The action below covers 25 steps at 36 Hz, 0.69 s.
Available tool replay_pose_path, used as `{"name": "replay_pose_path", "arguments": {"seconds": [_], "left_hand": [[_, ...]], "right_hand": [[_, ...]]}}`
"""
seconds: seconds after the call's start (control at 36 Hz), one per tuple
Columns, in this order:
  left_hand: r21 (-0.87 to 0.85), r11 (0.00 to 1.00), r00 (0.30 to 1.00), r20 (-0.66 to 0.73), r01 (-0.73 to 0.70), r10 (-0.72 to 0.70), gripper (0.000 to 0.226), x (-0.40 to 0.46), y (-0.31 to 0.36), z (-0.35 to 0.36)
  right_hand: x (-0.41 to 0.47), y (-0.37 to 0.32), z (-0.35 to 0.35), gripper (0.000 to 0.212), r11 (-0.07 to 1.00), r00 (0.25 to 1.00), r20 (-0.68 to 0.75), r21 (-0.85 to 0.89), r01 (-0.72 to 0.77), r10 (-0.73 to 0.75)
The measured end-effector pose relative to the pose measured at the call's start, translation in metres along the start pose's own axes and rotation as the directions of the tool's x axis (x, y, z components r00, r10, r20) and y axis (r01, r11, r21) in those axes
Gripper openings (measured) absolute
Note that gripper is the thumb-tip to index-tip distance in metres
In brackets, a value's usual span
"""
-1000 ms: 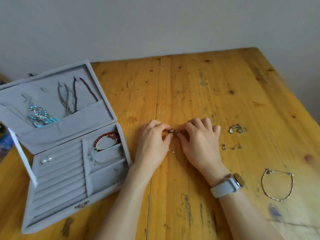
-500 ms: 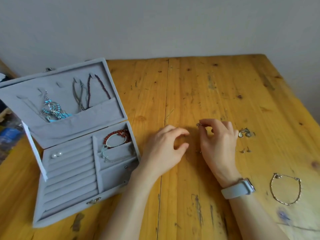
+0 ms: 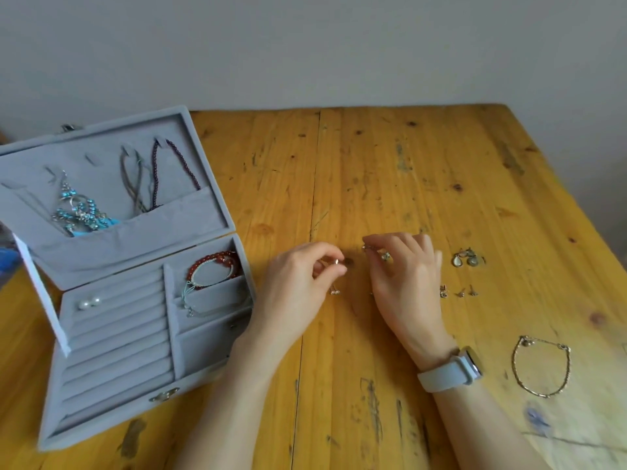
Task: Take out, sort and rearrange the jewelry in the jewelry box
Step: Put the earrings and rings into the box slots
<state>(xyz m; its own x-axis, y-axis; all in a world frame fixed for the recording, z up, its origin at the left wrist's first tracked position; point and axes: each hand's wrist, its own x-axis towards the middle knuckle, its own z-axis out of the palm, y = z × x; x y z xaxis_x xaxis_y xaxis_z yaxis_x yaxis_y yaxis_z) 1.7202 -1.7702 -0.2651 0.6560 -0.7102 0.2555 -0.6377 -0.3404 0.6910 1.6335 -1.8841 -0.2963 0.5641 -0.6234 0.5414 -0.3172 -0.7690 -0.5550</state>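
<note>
Two hands, joined over one tiny piece a second ago, now apart, each pinching a small metal bit.
Left hand (image 3: 302,279) grasps an earring piece (image 3: 336,262), right hand (image 3: 403,266) another (image 3: 366,247); likely sorting a pair. Open grey jewelry box (image 3: 115,334) at left holds bracelets (image 3: 212,269), necklaces (image 3: 159,178); earrings (image 3: 466,258), chain bracelet (image 3: 541,366) on the table (image 3: 373,164) at right.

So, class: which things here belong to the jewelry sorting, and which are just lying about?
Job:
jewelry box
left hand
right hand
chain bracelet
drop earrings
small studs
red bead bracelet
pearl earrings

Lying about:
wooden table
wristwatch
</note>
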Motion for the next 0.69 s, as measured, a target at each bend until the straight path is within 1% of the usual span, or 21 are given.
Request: {"name": "replay_pose_path", "arguments": {"seconds": [0.06, 0.08, 0.14, 0.22, 0.28, 0.33, 0.39, 0.42, 0.5, 0.56, 0.64, 0.69], "left_hand": [[-0.064, 0.998, 0.997, -0.068, 0.025, -0.029, 0.012, 0.0, 0.0, -0.009], [-0.068, 0.997, 0.994, -0.103, 0.022, -0.029, 0.015, -0.001, -0.001, -0.015], [-0.046, 0.999, 0.985, -0.172, 0.008, -0.016, 0.018, -0.002, -0.004, -0.029], [-0.016, 0.999, 0.962, -0.268, 0.045, -0.048, 0.02, -0.006, -0.02, -0.057], [-0.005, 0.995, 0.943, -0.32, 0.096, -0.093, 0.021, -0.009, -0.036, -0.076], [-0.05, 0.984, 0.918, -0.355, 0.172, -0.178, 0.027, -0.014, -0.053, -0.096], [-0.093, 0.969, 0.895, -0.373, 0.227, -0.245, 0.036, -0.023, -0.068, -0.113], [-0.088, 0.966, 0.885, -0.387, 0.245, -0.26, 0.041, -0.027, -0.076, -0.121], [-0.03, 0.955, 0.873, -0.397, 0.297, -0.284, 0.041, -0.038, -0.092, -0.142], [-0.016, 0.955, 0.878, -0.389, 0.298, -0.28, 0.039, -0.042, -0.099, -0.153], [-0.107, 0.952, 0.881, -0.362, 0.286, -0.305, 0.043, -0.048, -0.105, -0.168], [-0.144, 0.943, 0.881, -0.338, 0.299, -0.331, 0.041, -0.052, -0.109, -0.174]], "right_hand": [[0.0, -0.002, -0.001, 0.016, 0.998, 1.0, 0.004, 0.062, 0.008, -0.009], [0.0, -0.005, -0.001, 0.017, 0.995, 1.0, 0.007, 0.095, 0.015, -0.015], [0.001, -0.013, 0.0, 0.018, 0.987, 0.999, 0.014, 0.158, 0.033, -0.035], [0.005, -0.037, 0.007, 0.019, 0.962, 0.998, 0.045, 0.27, 0.04, -0.054], [0.008, -0.059, 0.016, 0.019, 0.937, 0.993, 0.098, 0.348, 0.029, -0.067], [0.011, -0.082, 0.029, 0.019, 0.912, 0.983, 0.162, 0.411, 0.011, -0.085], [0.011, -0.105, 0.043, 0.019, 0.887, 0.97, 0.218, 0.461, -0.007, -0.106], [0.012, -0.116, 0.051, 0.017, 0.873, 0.963, 0.244, 0.488, -0.018, -0.117], [0.013, -0.147, 0.069, 0.012, 0.836, 0.926, 0.338, 0.546, -0.049, -0.166], [0.015, -0.163, 0.079, 0.009, 0.839, 0.893, 0.4, 0.543, -0.047, -0.209], [0.015, -0.179, 0.094, 0.009, 0.853, 0.856, 0.449, 0.522, -0.018, -0.257], [0.011, -0.184, 0.101, 0.009, 0.86, 0.838, 0.471, 0.51, -0.003, -0.277]]}}
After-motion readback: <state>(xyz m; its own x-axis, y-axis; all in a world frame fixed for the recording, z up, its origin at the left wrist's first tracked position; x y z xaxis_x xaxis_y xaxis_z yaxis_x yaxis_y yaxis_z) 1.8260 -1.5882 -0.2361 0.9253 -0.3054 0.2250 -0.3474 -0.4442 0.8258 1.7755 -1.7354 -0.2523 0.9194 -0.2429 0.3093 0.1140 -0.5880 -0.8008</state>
